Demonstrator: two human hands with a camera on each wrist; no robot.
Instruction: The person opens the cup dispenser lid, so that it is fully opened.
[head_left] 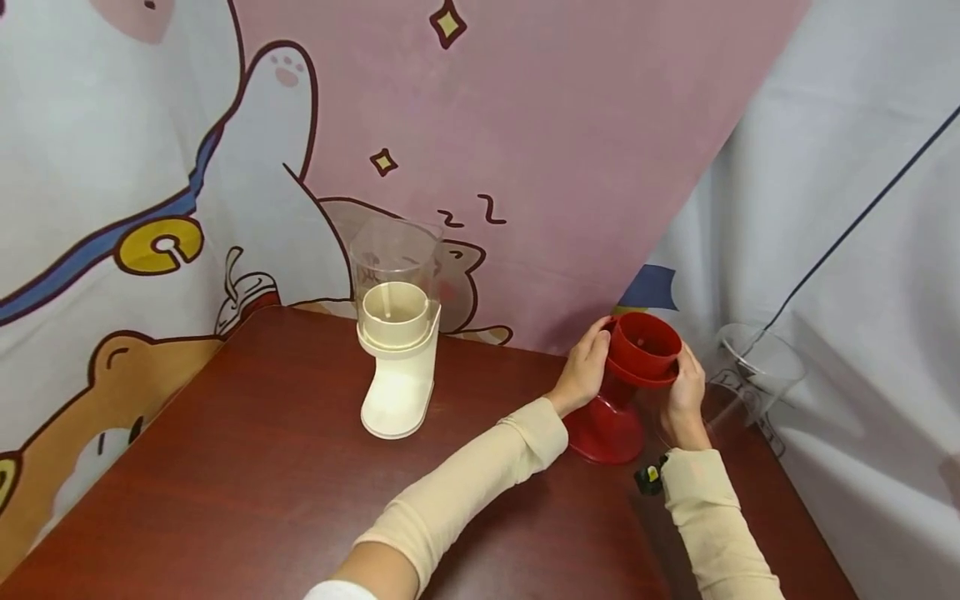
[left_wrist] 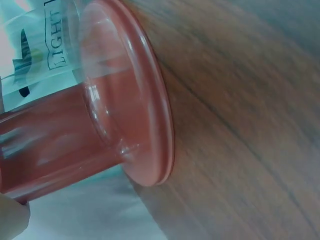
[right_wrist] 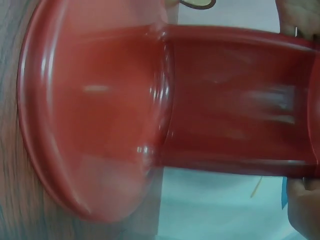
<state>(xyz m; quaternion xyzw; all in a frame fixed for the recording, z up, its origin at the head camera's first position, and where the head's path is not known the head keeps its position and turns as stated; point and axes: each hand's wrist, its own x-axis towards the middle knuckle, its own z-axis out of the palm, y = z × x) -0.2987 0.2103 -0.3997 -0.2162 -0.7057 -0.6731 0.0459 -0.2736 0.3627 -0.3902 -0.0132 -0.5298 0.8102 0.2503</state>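
Note:
A red plastic dispenser base (head_left: 636, 360) with a round cup-shaped top and a wide foot stands on the right side of the table. My left hand (head_left: 583, 371) grips the left side of its upper ring, and my right hand (head_left: 686, 396) holds the right side. The left wrist view shows the red neck and foot on the wood, with one fingertip (left_wrist: 12, 217) at the neck's upper end. In the right wrist view, fingers (right_wrist: 302, 207) show on both sides of the top. The undersides of the hands are mostly hidden.
A cream dispenser base (head_left: 397, 392) with a clear cylinder (head_left: 397, 250) on it stands left of centre. At the right edge, near the white curtain (head_left: 862, 250), is a clear container (head_left: 761, 358). By my right wrist shows a small dark green object (head_left: 648, 478).

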